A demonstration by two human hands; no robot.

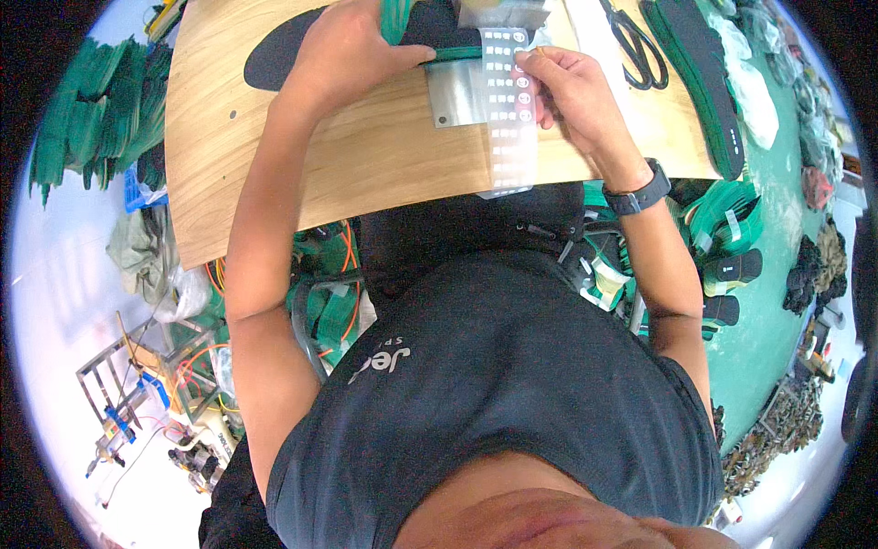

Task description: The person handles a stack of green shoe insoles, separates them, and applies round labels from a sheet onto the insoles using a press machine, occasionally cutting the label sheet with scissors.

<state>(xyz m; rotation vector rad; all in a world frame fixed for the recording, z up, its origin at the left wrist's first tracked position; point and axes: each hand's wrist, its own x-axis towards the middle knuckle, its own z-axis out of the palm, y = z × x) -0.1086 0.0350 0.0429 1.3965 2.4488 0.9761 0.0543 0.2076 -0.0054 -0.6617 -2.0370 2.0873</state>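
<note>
My left hand (343,53) is closed on a black insole with a green edge (455,53), its thumb pressed along that edge. Part of the insole lies over a silver metal plate (459,102). A clear strip of film with rows of white printed labels (508,137) hangs down across the plate and past the table's near edge. Its right edge is pinched between the thumb and fingers of my right hand (572,87). Just left of my left hand, a dark insole shape (279,53) lies flat on the wooden table (366,156). The far end of the work is cut off by the frame.
A black cord (640,55) lies coiled on the table's right side, beside a long row of stacked insoles (700,91). Bundled green insoles (91,119) stand at the far left. More insole bundles (727,215) and plastic bags (754,101) lie on the green floor.
</note>
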